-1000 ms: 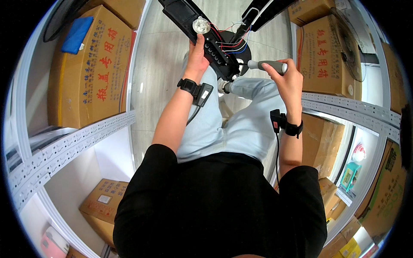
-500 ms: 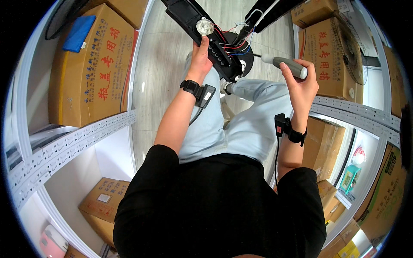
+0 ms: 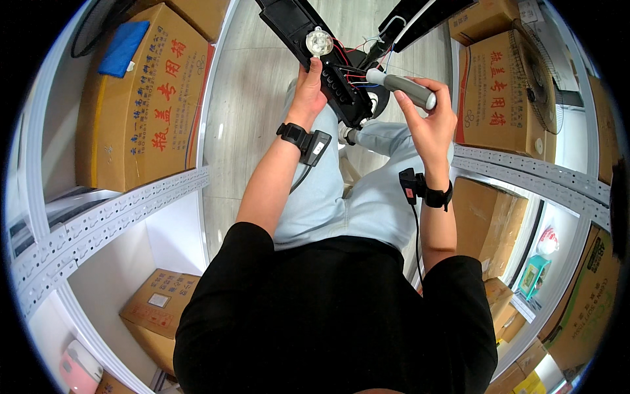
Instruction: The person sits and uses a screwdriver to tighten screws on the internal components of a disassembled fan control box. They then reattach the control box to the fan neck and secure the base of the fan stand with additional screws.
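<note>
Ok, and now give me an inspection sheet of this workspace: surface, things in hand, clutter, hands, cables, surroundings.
Surface: light grey floor; the work is held at the person's knees.
Things in hand: long black unit with a clear round part; grey-handled screwdriver, tip hard to make out.
Clutter: blue cloth on a left-hand carton.
Hands: left hand grips the unit, thumb on top; right hand holds the screwdriver handle.
Cables: thin coloured wires beside the unit; black cable from the right wrist device.
Surroundings: white metal shelving and cartons on both sides.
</note>
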`<state>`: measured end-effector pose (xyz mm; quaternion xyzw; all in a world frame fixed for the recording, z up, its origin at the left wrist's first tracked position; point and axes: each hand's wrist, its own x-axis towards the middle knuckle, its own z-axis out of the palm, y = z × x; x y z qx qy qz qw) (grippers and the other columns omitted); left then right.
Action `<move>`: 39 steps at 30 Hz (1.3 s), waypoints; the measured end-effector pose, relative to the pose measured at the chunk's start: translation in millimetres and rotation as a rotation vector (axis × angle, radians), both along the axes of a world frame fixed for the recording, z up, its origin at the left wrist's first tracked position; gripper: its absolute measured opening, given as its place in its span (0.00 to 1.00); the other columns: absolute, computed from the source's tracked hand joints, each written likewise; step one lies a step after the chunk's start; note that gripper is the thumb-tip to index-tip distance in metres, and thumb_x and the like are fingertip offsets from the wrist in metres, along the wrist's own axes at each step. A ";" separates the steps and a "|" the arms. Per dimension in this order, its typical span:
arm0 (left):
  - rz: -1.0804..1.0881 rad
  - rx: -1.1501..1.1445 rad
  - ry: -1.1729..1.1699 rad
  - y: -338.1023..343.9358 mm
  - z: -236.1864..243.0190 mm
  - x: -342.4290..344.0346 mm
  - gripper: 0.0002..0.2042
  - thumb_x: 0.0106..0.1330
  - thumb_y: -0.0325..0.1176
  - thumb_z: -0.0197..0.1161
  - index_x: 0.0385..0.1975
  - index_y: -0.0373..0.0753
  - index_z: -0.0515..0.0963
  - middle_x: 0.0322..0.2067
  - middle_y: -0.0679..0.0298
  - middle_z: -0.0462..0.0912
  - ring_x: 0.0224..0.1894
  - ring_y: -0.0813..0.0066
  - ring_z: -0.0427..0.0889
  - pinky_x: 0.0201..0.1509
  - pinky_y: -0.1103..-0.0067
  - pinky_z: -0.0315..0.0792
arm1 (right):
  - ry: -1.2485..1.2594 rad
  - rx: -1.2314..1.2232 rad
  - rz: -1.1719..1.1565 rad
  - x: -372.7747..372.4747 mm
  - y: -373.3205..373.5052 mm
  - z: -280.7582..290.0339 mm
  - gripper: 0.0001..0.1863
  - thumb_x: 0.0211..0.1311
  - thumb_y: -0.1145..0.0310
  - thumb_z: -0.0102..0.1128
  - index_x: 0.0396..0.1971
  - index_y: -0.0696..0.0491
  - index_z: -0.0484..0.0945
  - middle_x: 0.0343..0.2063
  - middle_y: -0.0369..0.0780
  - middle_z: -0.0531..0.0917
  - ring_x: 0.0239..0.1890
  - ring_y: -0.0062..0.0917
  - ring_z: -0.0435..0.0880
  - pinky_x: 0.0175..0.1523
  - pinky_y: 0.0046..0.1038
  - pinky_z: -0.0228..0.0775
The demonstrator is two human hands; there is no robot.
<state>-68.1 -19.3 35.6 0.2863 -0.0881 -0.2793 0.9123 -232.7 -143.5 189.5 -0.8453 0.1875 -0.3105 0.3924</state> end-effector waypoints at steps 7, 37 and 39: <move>-0.002 -0.007 0.004 -2.0 -3.7 1.2 0.37 0.61 0.56 0.64 0.65 0.40 0.63 0.59 0.62 0.74 0.58 0.65 0.76 0.63 0.64 0.73 | 0.025 0.014 -0.009 2.3 -0.3 0.9 0.18 0.55 0.67 0.74 0.43 0.54 0.77 0.38 0.38 0.88 0.38 0.22 0.87 0.41 0.23 0.76; -0.103 0.010 -0.061 -1.1 -1.9 6.7 0.34 0.69 0.58 0.54 0.65 0.38 0.62 0.58 0.60 0.75 0.57 0.65 0.77 0.61 0.65 0.74 | 0.153 -0.222 0.312 29.6 -24.8 45.9 0.16 0.55 0.69 0.72 0.43 0.53 0.78 0.35 0.38 0.85 0.33 0.29 0.83 0.36 0.28 0.73; -0.102 0.002 -0.010 -0.2 -1.3 3.1 0.32 0.69 0.55 0.56 0.66 0.40 0.61 0.59 0.61 0.74 0.58 0.67 0.76 0.61 0.66 0.74 | 0.190 -0.205 0.321 24.8 -25.0 48.1 0.16 0.54 0.71 0.72 0.43 0.52 0.79 0.37 0.38 0.86 0.34 0.27 0.83 0.37 0.26 0.73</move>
